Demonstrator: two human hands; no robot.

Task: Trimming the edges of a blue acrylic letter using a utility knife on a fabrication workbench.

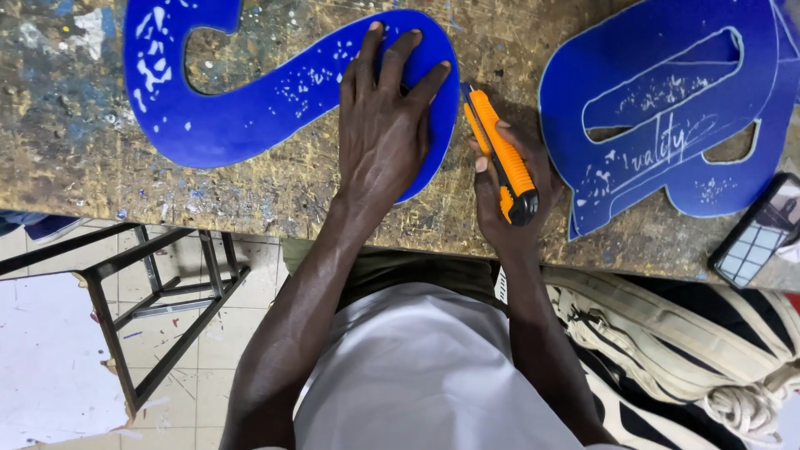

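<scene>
Clearly the main danger is the blade: the right hand [510, 196] is wrapped tight around an orange and black snap-off utility knife [500, 152], whose tip meets the rounded right edge of the curved blue plastic sheet cut-out [250, 92]. The left hand [385, 125] lies flat on that cut-out with its fingers spread, gripping nothing, and its fingertips sit just beside the knife. A slip of the blade off the smooth edge could, I judge, run into those fingers or gouge the sheet. The cut-out could also skid on the paint-spattered wooden workbench [58, 142] if the pressing hand eases.

The cut-out is glossy deep blue, flecked with white specks, shaped in a sweeping curve with a hollow bite near its left end. It lies flat on the workbench, well apart from a second blue letter-shaped cut-out [667, 167] to the right, near a dark phone [762, 232].
</scene>
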